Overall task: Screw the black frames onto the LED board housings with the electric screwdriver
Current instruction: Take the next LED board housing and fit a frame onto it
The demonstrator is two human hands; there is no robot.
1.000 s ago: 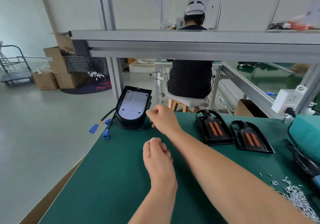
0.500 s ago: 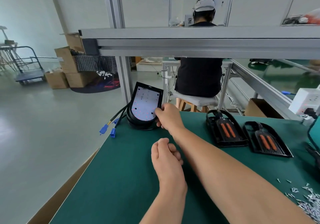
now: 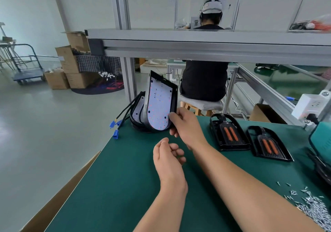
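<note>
My right hand grips the right edge of an LED board housing, a black shell with a white dotted board, tilted up on its lower end at the table's far left. Behind it lies at least one more housing with black cables ending in blue connectors. My left hand hovers over the green mat with loosely curled fingers and holds nothing. Two black frames with orange strips lie to the right. The electric screwdriver is not in view.
A heap of small silver screws lies at the right front. A teal device stands at the right edge, a white power socket behind it. An aluminium rail crosses overhead. A person sits beyond the bench, back turned.
My right hand has taken hold of the top housing and tipped it up from lying flat to nearly upright. My left hand has loosened from a fist.
</note>
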